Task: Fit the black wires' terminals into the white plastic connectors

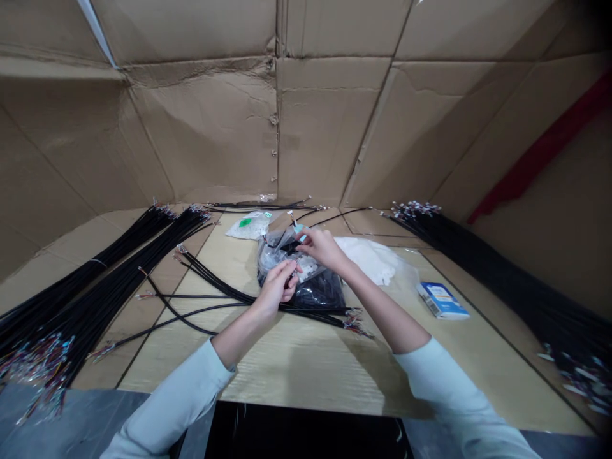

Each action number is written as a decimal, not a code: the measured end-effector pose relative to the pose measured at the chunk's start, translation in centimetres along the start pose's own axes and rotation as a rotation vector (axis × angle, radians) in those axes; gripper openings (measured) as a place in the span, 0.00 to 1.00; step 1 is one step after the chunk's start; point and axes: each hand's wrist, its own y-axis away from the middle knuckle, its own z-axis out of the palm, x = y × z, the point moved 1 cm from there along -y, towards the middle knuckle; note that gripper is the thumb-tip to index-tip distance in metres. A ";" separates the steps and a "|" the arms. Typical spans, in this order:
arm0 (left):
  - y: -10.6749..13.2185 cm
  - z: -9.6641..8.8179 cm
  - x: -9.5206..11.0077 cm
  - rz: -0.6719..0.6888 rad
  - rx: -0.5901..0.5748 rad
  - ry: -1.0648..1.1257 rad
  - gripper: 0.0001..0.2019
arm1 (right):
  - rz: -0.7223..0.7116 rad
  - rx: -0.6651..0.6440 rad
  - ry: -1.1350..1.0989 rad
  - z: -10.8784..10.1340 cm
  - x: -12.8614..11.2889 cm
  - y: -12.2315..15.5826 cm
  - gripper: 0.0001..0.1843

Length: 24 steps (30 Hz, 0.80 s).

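Wire bundles (497, 274) either side, blue carton (442, 301) right

Corrugated cardboard sheets (205, 134) line the walls around a pale wooden worktop (296, 376), a red strip (540, 146) running along the cardboard at upper right. Two long bundles of black cables (95, 287) lie fanned across the left side, their multicoloured wire ends spilling over the near edge. A third bundle (507, 280) stretches down the right side, its ends tipped with small white connectors. A clear bag with a green label (251, 224) sits at the far edge beside a few loose black cables (262, 206). A white-filled plastic bag (368, 258) lies to the right, near a blue-and-white box (442, 301). A dark panel (306, 433) borders the near edge.
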 end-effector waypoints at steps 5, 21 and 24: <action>-0.3 -0.4 0.5 0.142 -0.036 -0.105 0.16 | 0.049 -0.013 -0.553 -2.0 -1.0 3.5 0.08; 1.1 0.9 -0.2 0.345 0.175 -1.007 0.12 | 0.070 0.357 -0.428 0.2 1.0 8.3 0.08; 1.0 0.7 -0.1 0.377 0.233 -1.053 0.13 | -0.069 0.356 -0.165 0.5 2.0 8.2 0.09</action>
